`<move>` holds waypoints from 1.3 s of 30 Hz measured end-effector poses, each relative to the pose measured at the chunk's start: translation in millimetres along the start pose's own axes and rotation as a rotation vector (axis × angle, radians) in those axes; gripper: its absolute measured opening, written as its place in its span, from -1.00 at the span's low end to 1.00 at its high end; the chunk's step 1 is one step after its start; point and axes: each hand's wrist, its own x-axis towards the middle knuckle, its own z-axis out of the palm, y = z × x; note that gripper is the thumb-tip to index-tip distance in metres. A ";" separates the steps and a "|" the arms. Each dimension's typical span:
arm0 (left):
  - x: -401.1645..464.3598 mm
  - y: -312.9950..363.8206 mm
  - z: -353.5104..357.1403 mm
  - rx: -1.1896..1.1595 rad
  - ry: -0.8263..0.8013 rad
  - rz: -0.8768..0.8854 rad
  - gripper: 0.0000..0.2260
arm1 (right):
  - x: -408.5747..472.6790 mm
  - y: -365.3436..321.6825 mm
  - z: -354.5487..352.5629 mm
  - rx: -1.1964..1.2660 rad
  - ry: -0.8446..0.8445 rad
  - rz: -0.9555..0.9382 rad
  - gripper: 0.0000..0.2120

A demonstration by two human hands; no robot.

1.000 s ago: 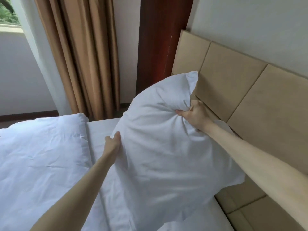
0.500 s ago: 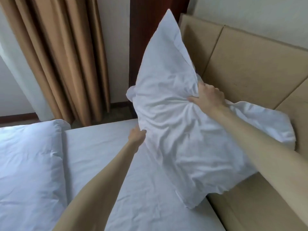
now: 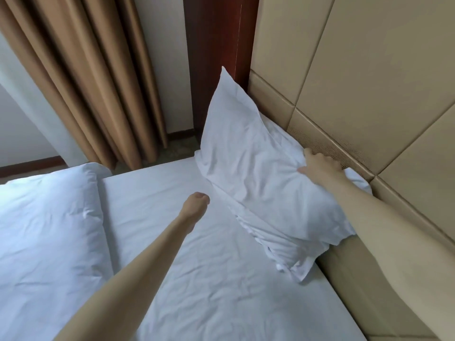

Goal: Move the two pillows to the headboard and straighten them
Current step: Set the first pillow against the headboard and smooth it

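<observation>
One pillow is already at the headboard, leaning against the tan panels with one corner pointing up and the lower end crumpled on the sheet. The right hand rests on the pillow's top edge, fingers curled into the fabric and bunching it, so it is grasping the pillow right where it meets the headboard. The left hand hovers just off the pillow's near side, loosely clenched and holding nothing, above bare sheet.

As a judgement, the task is less than half done: this pillow has reached its place but sits tilted and wrinkled, so straightening is left. Far out from the left hand, beyond the forearm, lies a plump white piece of bedding; it may be the second pillow or a folded duvet, I cannot tell which. If it is the pillow, it is not yet moved.

Against the frame half a second earlier, the pillow has dropped from a raised position in the air to the mattress, its lower edge now resting on the sheet. The right hand keeps its hold on the same bunched edge, while the left hand, then touching the pillow's side, has come away and closed
</observation>
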 end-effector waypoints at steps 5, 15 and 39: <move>-19.8 2.7 2.6 0.002 -0.055 0.028 -0.73 | -35.1 38.7 10.2 0.166 0.437 -0.036 -0.74; -66.5 28.3 41.4 0.032 -0.150 0.056 -0.75 | -59.4 46.9 15.0 0.077 0.077 0.037 -0.64; -185.3 59.1 -7.2 0.001 0.032 0.265 -0.75 | -148.7 20.8 -70.7 0.821 0.299 -0.135 -0.85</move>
